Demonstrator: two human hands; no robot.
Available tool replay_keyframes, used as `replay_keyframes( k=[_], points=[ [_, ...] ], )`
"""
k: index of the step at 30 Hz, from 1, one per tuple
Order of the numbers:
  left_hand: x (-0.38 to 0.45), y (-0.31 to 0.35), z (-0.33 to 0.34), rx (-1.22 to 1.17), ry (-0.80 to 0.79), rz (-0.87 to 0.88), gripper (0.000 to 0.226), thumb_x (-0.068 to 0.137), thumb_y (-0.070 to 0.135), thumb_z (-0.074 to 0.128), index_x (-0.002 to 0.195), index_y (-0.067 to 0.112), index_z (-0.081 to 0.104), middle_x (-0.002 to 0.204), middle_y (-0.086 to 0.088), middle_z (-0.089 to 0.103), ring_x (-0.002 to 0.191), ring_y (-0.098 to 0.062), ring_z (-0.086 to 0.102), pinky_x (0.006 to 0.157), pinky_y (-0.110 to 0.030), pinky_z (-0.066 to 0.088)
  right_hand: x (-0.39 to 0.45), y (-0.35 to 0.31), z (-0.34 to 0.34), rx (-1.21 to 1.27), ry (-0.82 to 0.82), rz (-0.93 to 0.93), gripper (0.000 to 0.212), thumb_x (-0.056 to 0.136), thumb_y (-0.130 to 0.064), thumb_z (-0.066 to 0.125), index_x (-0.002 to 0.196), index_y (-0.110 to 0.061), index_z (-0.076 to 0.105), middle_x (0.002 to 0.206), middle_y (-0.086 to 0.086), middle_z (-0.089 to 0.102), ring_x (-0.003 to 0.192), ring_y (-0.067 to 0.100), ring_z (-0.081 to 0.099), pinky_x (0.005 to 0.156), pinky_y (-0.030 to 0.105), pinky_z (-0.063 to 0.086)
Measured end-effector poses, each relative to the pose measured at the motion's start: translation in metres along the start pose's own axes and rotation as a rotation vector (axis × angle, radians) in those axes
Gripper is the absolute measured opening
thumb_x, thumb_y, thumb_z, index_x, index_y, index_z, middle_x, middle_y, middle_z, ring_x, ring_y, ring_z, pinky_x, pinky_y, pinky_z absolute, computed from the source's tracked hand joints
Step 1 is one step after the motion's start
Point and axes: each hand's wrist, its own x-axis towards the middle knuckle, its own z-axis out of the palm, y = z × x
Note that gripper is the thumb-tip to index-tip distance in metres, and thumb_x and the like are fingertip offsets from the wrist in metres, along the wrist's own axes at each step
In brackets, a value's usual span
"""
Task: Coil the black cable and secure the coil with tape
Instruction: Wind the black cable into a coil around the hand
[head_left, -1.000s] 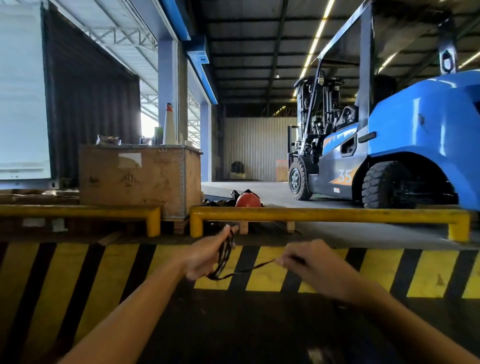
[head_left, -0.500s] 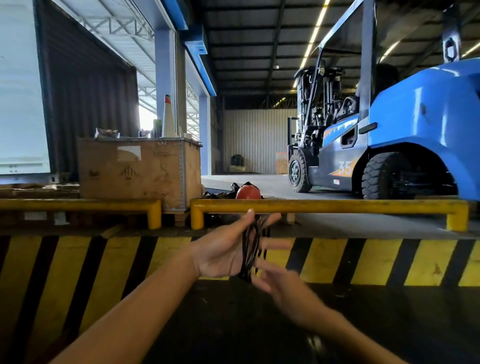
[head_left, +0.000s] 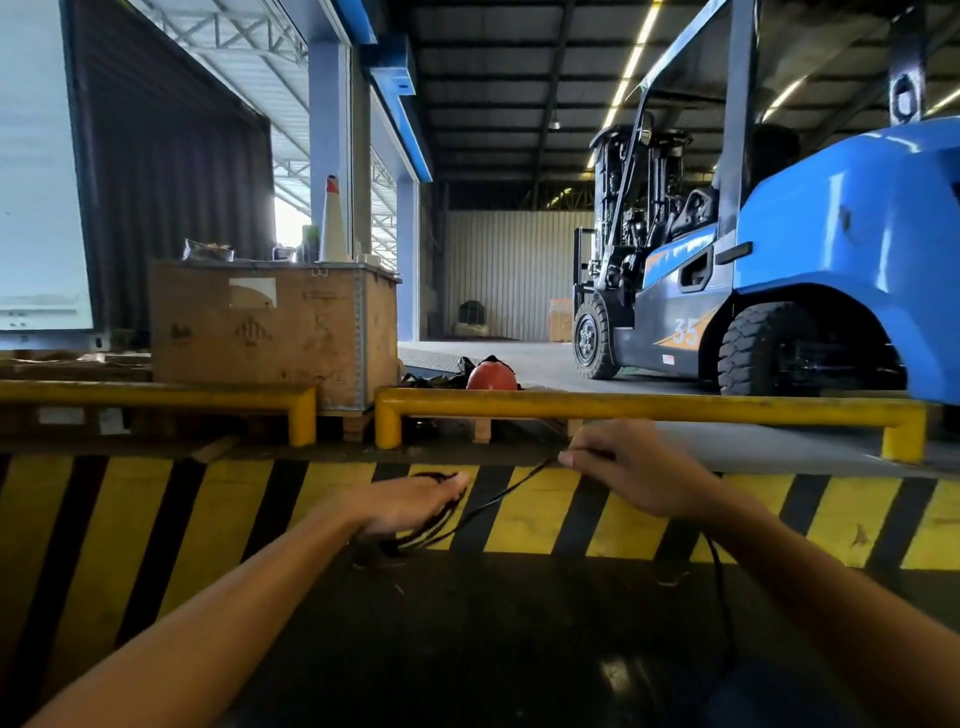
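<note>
A thin black cable (head_left: 498, 493) stretches taut between my two hands in front of a yellow-and-black striped kerb. My left hand (head_left: 410, 506) holds several loops of it, bunched across the palm and hanging below the fingers. My right hand (head_left: 628, 473) is up and to the right, pinching the cable between thumb and fingers. From under my right wrist the loose rest of the cable drops down toward the dark floor at the lower right. No tape is visible.
Low yellow guard rails (head_left: 644, 405) run across just beyond my hands. Behind them stand a wooden crate (head_left: 270, 327) on the left, an orange helmet (head_left: 491, 375) in the middle and a blue forklift (head_left: 779, 270) on the right.
My hands were together at the coil half a second ago. My right hand has since pulled away up and to the right, drawing a length of cable taut; my left hand has turned palm-down.
</note>
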Motion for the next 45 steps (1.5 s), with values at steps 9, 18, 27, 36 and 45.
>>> replay_keyframes(
  k=[9,18,27,36,45],
  points=[
    [-0.019,0.039,0.007,-0.631,-0.514,0.28,0.045,0.083,0.065,0.034,0.125,0.053,0.045,0.138,0.006,0.048,0.126,-0.027,0.048,0.091,-0.051,0.048,0.0,0.019,0.062,0.061,0.156,0.306,0.021,0.097,-0.032,0.041,0.082,-0.028,0.055,0.071,-0.006,0.058,0.063,0.008,0.056,0.054,0.023,0.041],
    [-0.005,0.044,-0.009,-0.964,-0.098,0.313,0.053,0.094,0.056,0.022,0.145,0.042,0.02,0.158,-0.001,0.017,0.143,-0.033,0.016,0.102,-0.061,0.03,-0.03,-0.061,0.098,0.306,-0.534,0.016,0.02,0.096,-0.041,0.037,0.099,-0.027,0.052,0.081,-0.009,0.057,0.069,0.001,0.057,0.063,0.02,0.045],
    [-0.015,0.029,0.005,-0.11,-0.227,0.047,0.047,0.087,0.068,0.026,0.121,0.044,0.047,0.12,0.0,0.054,0.104,-0.016,0.056,0.094,-0.041,0.042,0.004,0.002,-0.014,-0.081,-0.207,-0.079,0.017,0.089,-0.034,0.058,0.072,-0.031,0.059,0.063,-0.014,0.055,0.06,-0.001,0.053,0.059,0.016,0.04],
    [-0.017,0.058,0.005,-0.968,-0.735,0.416,0.055,0.086,0.058,0.036,0.139,0.041,0.038,0.146,-0.005,0.043,0.12,-0.035,0.055,0.09,-0.059,0.048,-0.016,0.011,0.059,0.16,-0.013,0.147,0.021,0.097,-0.02,0.042,0.096,-0.024,0.063,0.082,-0.011,0.061,0.07,-0.004,0.055,0.068,0.025,0.045],
    [0.003,0.049,-0.006,-1.277,-0.167,0.319,0.059,0.092,0.059,0.026,0.145,0.034,0.026,0.155,-0.007,0.026,0.139,-0.038,0.024,0.094,-0.065,0.034,-0.044,-0.04,0.067,0.227,-0.433,0.042,0.019,0.096,-0.04,0.037,0.094,-0.027,0.052,0.078,-0.006,0.059,0.066,0.001,0.057,0.065,0.023,0.047]
  ],
)
